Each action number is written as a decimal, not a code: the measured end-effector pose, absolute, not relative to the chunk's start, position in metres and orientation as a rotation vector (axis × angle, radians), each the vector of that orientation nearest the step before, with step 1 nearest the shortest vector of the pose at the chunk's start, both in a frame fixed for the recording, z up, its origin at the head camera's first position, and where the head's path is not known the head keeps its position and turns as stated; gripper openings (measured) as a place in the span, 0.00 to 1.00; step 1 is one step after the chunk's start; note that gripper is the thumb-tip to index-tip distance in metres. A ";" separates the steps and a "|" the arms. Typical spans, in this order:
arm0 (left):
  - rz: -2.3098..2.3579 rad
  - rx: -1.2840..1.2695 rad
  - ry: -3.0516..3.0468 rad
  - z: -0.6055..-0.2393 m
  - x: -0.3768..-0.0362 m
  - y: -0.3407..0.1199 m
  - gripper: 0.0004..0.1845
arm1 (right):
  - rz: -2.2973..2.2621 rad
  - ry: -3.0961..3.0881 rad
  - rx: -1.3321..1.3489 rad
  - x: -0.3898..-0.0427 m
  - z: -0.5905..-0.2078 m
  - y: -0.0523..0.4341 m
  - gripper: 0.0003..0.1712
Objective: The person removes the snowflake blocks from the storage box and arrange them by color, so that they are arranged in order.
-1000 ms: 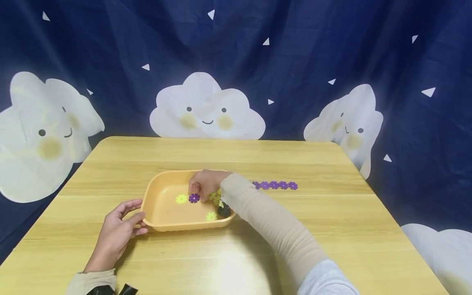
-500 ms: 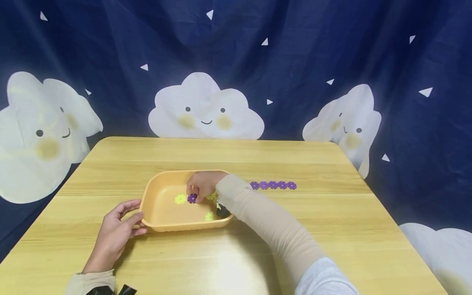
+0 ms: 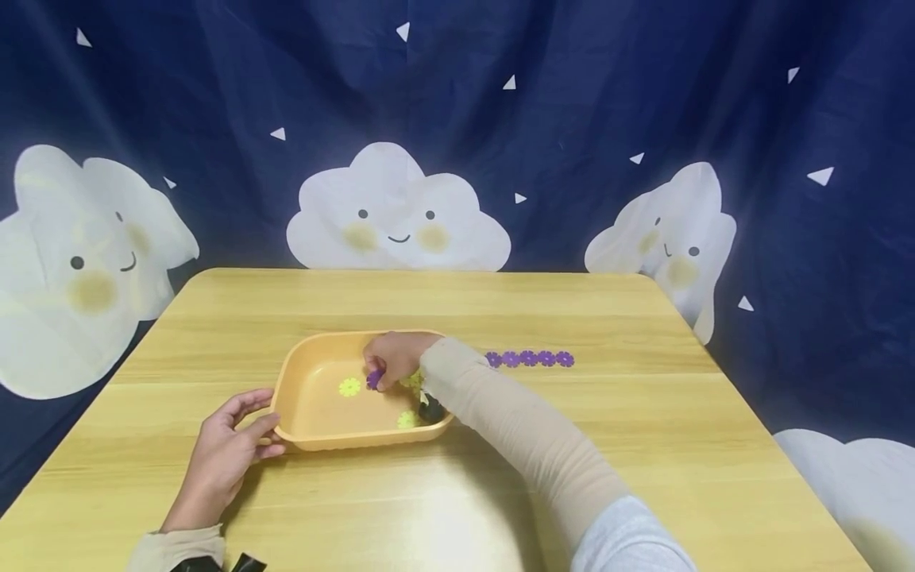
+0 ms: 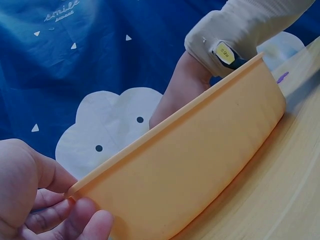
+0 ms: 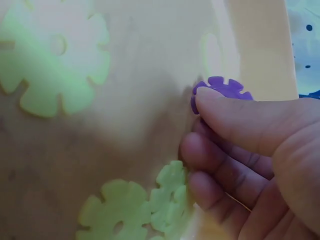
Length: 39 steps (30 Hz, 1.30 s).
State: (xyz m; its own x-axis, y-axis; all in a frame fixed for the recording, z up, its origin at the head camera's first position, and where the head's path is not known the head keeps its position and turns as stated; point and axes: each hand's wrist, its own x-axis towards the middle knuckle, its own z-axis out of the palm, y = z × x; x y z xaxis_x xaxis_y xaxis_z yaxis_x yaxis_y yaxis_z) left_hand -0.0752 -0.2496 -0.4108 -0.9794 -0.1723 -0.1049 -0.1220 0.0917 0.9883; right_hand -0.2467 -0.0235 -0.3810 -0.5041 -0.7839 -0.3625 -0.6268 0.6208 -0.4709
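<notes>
1. My right hand [image 3: 391, 364] now pinches the purple snowflake disc [image 5: 221, 91] between thumb and fingers; the disc is tipped up off the floor of the orange tray [image 3: 300, 373], inside it near the middle.
2. Half a second ago it lay flat beside the yellow-green disc [image 3: 349, 387]; now only an edge shows under my fingers. I read that as the pickup being secured.
3. My left hand [image 3: 227, 451] has not moved: fingers lightly curled on the tray's near-left corner, steadying it.
4. The purple chain [image 3: 530, 359] on the table [image 3: 643, 445] is unchanged.
</notes>
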 end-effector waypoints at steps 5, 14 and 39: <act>-2.075 0.315 -2.296 -0.412 -0.075 -0.249 0.25 | -0.411 2.258 -1.094 -0.244 -0.375 -0.020 0.09; -2.079 0.309 -2.308 -0.413 -0.075 -0.251 0.26 | -0.449 2.232 -1.116 -0.245 -0.362 -0.014 0.24; -2.069 0.309 -2.320 -0.411 -0.075 -0.248 0.26 | -0.651 2.302 -1.126 -0.249 -0.341 0.028 0.22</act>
State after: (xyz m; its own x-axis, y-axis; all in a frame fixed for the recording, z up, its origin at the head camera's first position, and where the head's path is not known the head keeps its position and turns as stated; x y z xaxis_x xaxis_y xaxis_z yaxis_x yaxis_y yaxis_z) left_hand -0.0748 -0.2483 -0.4107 -0.9802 -0.1589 -0.1179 -0.1352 0.1033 0.9854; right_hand -0.2489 0.0280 -0.3414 -0.5379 -0.8142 -0.2186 -0.5792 0.5454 -0.6059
